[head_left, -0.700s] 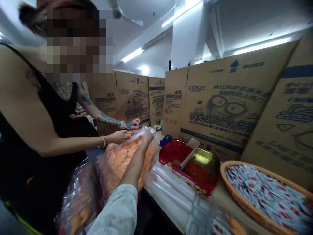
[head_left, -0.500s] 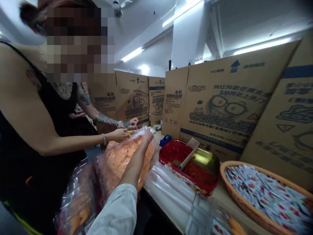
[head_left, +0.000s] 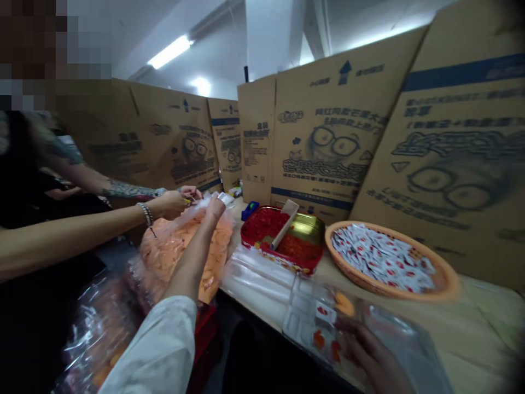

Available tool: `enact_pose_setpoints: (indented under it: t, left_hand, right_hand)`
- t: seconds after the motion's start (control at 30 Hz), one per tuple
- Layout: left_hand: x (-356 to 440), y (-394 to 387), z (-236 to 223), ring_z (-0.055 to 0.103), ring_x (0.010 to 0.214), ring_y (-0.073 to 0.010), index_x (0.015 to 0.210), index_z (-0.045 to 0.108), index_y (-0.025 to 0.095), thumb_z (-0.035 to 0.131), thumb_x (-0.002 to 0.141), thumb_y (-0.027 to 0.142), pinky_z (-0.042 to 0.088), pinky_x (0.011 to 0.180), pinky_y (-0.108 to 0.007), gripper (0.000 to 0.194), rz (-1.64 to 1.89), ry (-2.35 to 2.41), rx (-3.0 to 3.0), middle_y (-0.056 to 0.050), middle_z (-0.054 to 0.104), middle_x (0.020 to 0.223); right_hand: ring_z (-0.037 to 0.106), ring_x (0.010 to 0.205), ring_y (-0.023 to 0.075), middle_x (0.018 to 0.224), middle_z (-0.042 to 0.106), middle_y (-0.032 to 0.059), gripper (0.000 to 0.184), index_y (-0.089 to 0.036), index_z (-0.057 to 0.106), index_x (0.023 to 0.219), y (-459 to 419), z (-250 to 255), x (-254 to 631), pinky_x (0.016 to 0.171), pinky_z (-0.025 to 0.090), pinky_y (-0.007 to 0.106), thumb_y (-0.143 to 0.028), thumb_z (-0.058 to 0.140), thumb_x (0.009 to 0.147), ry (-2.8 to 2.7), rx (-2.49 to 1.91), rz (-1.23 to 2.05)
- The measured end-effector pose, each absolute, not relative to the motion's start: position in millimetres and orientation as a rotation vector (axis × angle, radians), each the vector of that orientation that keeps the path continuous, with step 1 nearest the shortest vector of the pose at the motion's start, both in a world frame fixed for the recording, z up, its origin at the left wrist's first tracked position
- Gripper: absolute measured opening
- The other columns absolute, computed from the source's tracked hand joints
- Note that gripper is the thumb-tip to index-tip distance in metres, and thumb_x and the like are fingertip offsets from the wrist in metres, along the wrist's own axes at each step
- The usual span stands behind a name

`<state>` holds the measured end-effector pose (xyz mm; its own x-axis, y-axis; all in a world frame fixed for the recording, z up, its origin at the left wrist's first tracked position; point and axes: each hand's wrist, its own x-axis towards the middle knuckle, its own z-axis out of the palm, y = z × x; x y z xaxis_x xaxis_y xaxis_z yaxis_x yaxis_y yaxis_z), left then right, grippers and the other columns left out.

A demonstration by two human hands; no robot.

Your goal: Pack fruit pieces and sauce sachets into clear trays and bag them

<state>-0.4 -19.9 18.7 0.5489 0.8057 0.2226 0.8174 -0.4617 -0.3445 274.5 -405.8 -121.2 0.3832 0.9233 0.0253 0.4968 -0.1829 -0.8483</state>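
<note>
One clear plastic bag of orange pieces (head_left: 167, 247), left of center, pinched near its mouth by left hand (head_left: 216, 209). Right hand (head_left: 371, 350), lower right, half curled at clear plastic compartment tray (head_left: 301, 303); grip unclear. Mouth best held taut, fingertips clear of co-worker's hand (head_left: 167, 204) and small yellow item (head_left: 187, 201), crowding bag's top. Elsewhere: red rectangular tin with gold interior (head_left: 308, 225), just right of center; orange oval basket of white packets (head_left: 447, 283), right.

Lists one red tin (head_left: 307, 226), one scraper (head_left: 284, 225), one orange basket (head_left: 373, 285), sachets (head_left: 381, 260) beyond counting, one compartmented tray (head_left: 301, 309), at least two clear bags (head_left: 159, 257), one left hand (head_left: 216, 207), one right hand (head_left: 369, 350), two co-worker's hands (head_left: 166, 204).
</note>
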Motion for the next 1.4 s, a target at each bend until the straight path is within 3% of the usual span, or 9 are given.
enact_pose_setpoints:
  t: [0.23, 0.37, 0.47, 0.53, 0.67, 0.73, 0.93, 1.13, 1.4]
  left_hand:
    - [16.6, -48.8, 18.2, 0.054, 0.1, -0.0212, 0.109, 0.054, 0.014, 0.05, 0.085, 0.031, 0.042, 0.087, -0.045, 0.03, -0.119, -1.309, -2.346, -0.009, 0.056, 0.111]
    - [52.5, -108.2, 4.1, 0.048, 0.109, -0.0316, 0.114, 0.05, 0.0, 0.034, 0.086, 0.012, 0.034, 0.087, -0.052, 0.034, -0.232, -1.167, -2.392, -0.025, 0.055, 0.11]
    - [82.8, -178.1, -22.0, 0.049, 0.109, -0.028, 0.122, 0.048, 0.011, 0.032, 0.084, 0.008, 0.038, 0.084, -0.043, 0.041, -0.234, -0.931, -2.543, -0.019, 0.056, 0.116]
    - [97.0, -229.4, -46.2, 0.05, 0.11, -0.0225, 0.121, 0.05, 0.022, 0.037, 0.084, 0.01, 0.039, 0.086, -0.038, 0.041, -0.211, -0.759, -2.655, -0.01, 0.056, 0.122]
    - [108.1, -309.7, -98.7, 0.036, 0.126, -0.0222, 0.127, 0.043, 0.026, 0.041, 0.087, 0.029, 0.032, 0.097, -0.041, 0.04, -0.281, -0.442, -2.936, -0.004, 0.046, 0.134]
    - [109.7, -330.5, -121.8, 0.027, 0.131, -0.0256, 0.131, 0.038, 0.026, 0.047, 0.083, 0.043, 0.026, 0.103, -0.047, 0.052, -0.283, -0.431, -3.005, -0.005, 0.041, 0.139]
    - [110.2, -345.7, -160.0, 0.021, 0.133, -0.033, 0.136, 0.028, 0.02, 0.06, 0.069, 0.052, 0.024, 0.102, -0.058, 0.081, -0.351, -0.655, -3.026, -0.013, 0.033, 0.142]
    - [88.1, -344.9, -164.4, 0.019, 0.134, -0.0306, 0.139, 0.016, 0.016, 0.046, 0.082, 0.046, 0.021, 0.102, -0.058, 0.071, -0.726, -0.978, -2.873, -0.02, 0.034, 0.14]
    - [76.0, -343.5, -187.7, 0.024, 0.132, -0.031, 0.135, 0.021, 0.014, 0.044, 0.083, 0.046, 0.021, 0.101, -0.061, 0.066, -0.656, -0.901, -2.907, -0.02, 0.044, 0.133]
  right_hand:
    - [0.063, 0.09, 0.0193, 0.112, 0.062, 0.0087, 0.03, -0.021, 0.055, 0.094, -419.0, -123.4, 267.5, 0.076, 0.048, 0.03, -0.029, 0.033, 0.076, -1.285, -2.001, 0.38]
    - [0.064, 0.085, 0.0176, 0.125, 0.054, 0.0066, 0.025, -0.023, 0.052, 0.089, -451.7, -128.4, 281.1, 0.068, 0.05, 0.028, -0.027, 0.031, 0.078, -1.207, -2.153, 0.269]
    - [0.066, 0.076, 0.0159, 0.131, 0.048, 0.0042, 0.023, -0.024, 0.051, 0.089, -472.7, -129.6, 288.8, 0.057, 0.049, 0.026, -0.026, 0.03, 0.08, -1.137, -2.287, 0.191]
    - [0.066, 0.073, 0.0148, 0.133, 0.046, 0.0029, 0.024, -0.024, 0.051, 0.09, -482.3, -128.8, 291.4, 0.054, 0.048, 0.025, -0.024, 0.029, 0.081, -1.13, -2.348, 0.148]
    - [0.066, 0.075, 0.0139, 0.133, 0.046, 0.0022, 0.026, -0.023, 0.054, 0.093, -492.8, -127.5, 295.8, 0.057, 0.048, 0.024, -0.018, 0.032, 0.081, -1.176, -2.434, 0.161]
    - [0.066, 0.079, 0.0158, 0.128, 0.051, 0.004, 0.031, -0.023, 0.055, 0.103, -495.6, -127.9, 298.5, 0.062, 0.049, 0.025, -0.017, 0.033, 0.082, -1.216, -2.497, 0.241]
    - [0.064, 0.089, 0.0216, 0.124, 0.055, 0.0061, 0.045, -0.023, 0.039, 0.131, -502.8, -128.5, 301.3, 0.069, 0.049, 0.031, -0.019, 0.026, 0.088, -1.247, -2.597, 0.358]
    - [0.065, 0.088, 0.0219, 0.119, 0.059, 0.0077, 0.045, -0.02, 0.041, 0.131, -508.5, -132.5, 300.5, 0.07, 0.05, 0.031, -0.018, 0.027, 0.088, -1.263, -2.595, 0.338]
    - [0.066, 0.084, 0.0255, 0.11, 0.063, 0.0104, 0.047, -0.02, 0.038, 0.134, -510.9, -139.7, 301.5, 0.068, 0.05, 0.036, -0.02, 0.024, 0.089, -1.283, -2.63, 0.354]
